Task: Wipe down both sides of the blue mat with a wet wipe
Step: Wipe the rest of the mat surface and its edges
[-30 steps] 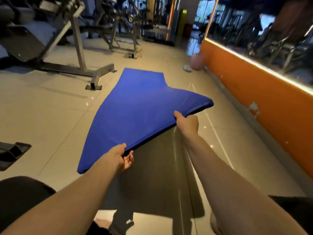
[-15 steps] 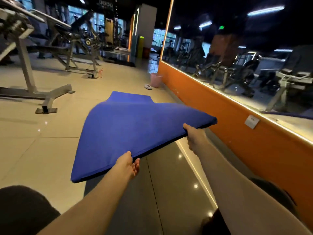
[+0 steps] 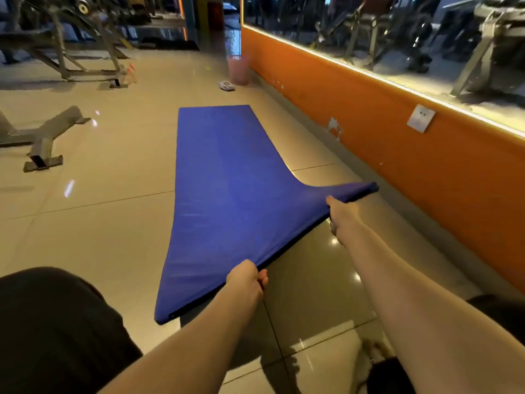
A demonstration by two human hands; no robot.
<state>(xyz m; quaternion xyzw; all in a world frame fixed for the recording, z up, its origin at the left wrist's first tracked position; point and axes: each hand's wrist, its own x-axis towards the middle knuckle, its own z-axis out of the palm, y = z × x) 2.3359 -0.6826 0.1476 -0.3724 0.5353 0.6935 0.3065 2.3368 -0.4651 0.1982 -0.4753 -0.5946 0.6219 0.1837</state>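
I'm getting a dim, warm picture. The light strip (image 3: 397, 84) on the right glares, glints spot the glossy floor (image 3: 99, 223), a soft shadow sits under the blue mat's (image 3: 221, 194) near end, far machines (image 3: 85, 38) smear, and edges bow.

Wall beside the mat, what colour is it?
Orange. The wall shows best in the head view, to the right of the mat.

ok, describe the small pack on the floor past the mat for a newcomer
Follow the orange wall to the pink bin at its foot. Left of the bin, beyond the far end of the blue mat, lies the small pack. It is pale and flat; the bin is pink and upright.
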